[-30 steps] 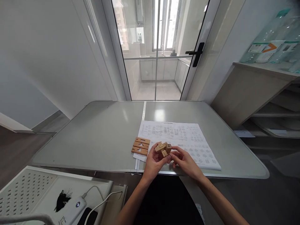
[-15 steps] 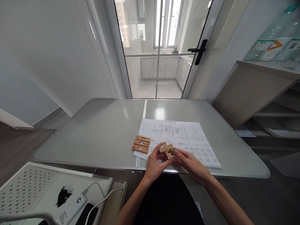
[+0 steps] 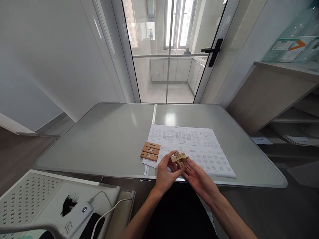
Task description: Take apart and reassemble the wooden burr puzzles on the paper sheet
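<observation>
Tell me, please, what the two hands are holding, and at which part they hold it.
Both hold one interlocked wooden puzzle: left hand at its left side, right hand at its right and underside.

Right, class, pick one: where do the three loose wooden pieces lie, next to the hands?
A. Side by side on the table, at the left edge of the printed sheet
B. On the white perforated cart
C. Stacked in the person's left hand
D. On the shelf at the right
A: the three loose wooden pieces lie side by side on the table, at the left edge of the printed sheet.
</observation>
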`<state>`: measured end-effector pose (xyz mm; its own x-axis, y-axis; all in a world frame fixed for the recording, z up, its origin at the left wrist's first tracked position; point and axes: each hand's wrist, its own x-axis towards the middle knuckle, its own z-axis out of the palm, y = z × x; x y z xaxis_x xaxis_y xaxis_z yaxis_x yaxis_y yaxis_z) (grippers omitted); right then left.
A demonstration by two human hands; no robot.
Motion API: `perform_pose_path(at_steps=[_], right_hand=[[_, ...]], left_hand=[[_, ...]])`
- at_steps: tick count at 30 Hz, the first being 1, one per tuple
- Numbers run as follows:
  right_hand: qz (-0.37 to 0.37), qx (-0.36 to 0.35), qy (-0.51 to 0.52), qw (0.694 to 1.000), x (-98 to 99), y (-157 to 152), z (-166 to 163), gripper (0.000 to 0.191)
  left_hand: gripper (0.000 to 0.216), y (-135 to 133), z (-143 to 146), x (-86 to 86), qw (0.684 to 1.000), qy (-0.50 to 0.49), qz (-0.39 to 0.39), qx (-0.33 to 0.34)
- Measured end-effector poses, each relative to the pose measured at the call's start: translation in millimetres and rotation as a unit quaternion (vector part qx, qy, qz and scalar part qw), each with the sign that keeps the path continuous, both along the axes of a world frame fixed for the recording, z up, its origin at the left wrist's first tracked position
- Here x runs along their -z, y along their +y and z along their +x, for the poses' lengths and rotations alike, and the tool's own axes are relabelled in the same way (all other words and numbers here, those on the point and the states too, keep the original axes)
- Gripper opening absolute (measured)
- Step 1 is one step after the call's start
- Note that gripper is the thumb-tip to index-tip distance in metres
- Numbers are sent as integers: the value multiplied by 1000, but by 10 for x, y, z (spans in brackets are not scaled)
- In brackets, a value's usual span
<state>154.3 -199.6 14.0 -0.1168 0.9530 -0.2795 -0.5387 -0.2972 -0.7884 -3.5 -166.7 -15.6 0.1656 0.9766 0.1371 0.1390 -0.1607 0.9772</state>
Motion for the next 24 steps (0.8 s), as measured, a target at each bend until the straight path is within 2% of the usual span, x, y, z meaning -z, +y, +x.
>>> perform_pose_path(at_steps=[8, 16, 21, 24], right_hand=[[16, 0, -15, 1000, 33, -28, -23, 52], [23, -25, -44, 998, 30, -50, -56, 41], [9, -24, -162, 986, 13, -44, 36, 55], [69, -25, -302, 950, -9, -17, 151, 55]], left_hand=[[68, -9, 4, -13, 998, 29, 52, 4], [60, -22, 23, -23, 998, 38, 59, 6], [61, -21, 5, -57, 998, 30, 47, 19], [69, -10, -28, -65, 999, 16, 31, 41]])
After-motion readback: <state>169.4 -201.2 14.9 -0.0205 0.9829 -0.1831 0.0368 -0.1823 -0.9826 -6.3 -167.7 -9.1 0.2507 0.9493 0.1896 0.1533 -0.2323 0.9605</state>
